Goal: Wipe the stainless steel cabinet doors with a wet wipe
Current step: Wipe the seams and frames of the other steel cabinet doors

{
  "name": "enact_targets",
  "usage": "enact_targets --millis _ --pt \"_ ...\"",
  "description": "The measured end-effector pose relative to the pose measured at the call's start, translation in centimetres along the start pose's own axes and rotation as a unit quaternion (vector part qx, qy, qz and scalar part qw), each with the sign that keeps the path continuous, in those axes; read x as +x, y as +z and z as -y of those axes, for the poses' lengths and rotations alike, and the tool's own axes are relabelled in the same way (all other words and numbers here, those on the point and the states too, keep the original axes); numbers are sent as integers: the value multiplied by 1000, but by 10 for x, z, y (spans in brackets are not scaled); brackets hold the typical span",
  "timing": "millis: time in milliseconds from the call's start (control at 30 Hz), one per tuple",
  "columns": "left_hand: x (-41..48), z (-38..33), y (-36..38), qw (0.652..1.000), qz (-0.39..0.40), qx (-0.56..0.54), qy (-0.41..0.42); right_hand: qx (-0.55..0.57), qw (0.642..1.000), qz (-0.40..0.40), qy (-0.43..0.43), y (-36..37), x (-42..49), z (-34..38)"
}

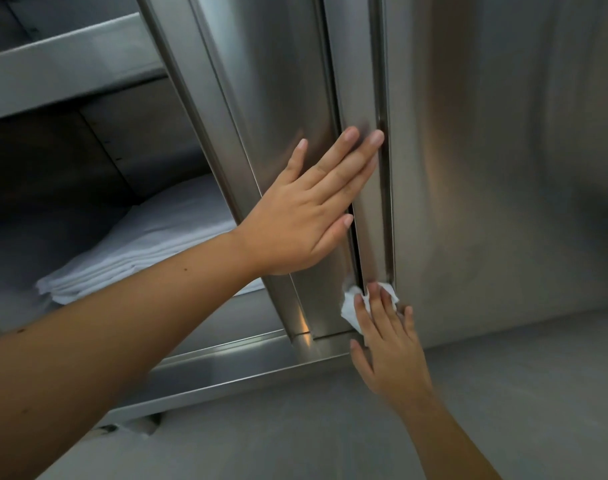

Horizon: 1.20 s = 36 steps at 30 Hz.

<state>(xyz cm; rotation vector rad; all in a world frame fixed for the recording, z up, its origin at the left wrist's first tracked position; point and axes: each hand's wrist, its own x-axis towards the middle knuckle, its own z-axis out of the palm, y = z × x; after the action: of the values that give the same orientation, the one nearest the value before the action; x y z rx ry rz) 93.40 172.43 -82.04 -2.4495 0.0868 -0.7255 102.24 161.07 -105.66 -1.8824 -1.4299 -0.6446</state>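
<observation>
Pressing wipe (351, 306) to foot of door (278, 81) with flat-fingered right hand (387, 344); bracing higher with flat, empty left hand (306, 220); next, probably upward along seam (386, 202).

Brushed silver-grey steel cabinet doors (278, 98); white wet wipe (350, 304) at five o'clock; white folded cloths (140, 251) at nine o'clock.

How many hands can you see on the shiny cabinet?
2. The left hand lies flat on the cabinet door, higher up. The right hand presses the wet wipe against the steel lower down, near the door's bottom. No others show.
</observation>
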Motion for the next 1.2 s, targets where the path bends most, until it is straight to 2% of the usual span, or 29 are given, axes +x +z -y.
enact_targets --millis 167,433,533,700,800,900,967,1067,1200 --pt "0 -1 -1 1000 3 -8 -5 -30 999 42 17 2 -8 0" --pt "0 -3 -1 1000 -2 -6 -12 3 999 -41 17 -20 37 14" --pt "0 -2 -2 1000 8 -3 -9 -10 1000 -13 18 -6 15 8" --pt "1 -2 -3 1000 17 -6 -10 -31 995 79 53 12 -31 1" --pt "1 -3 -4 1000 19 -7 -14 -25 992 99 73 11 -34 4" --pt "1 -4 -5 1000 20 -7 -12 -19 995 79 59 7 -31 2" --pt "1 -4 -5 1000 17 -9 -14 -15 998 38 37 2 -16 3" --pt "0 -5 -3 1000 9 -12 -21 -15 999 -10 50 -5 11 11" --pt "1 -4 -3 1000 13 -12 -16 -28 998 1 61 3 5 12"
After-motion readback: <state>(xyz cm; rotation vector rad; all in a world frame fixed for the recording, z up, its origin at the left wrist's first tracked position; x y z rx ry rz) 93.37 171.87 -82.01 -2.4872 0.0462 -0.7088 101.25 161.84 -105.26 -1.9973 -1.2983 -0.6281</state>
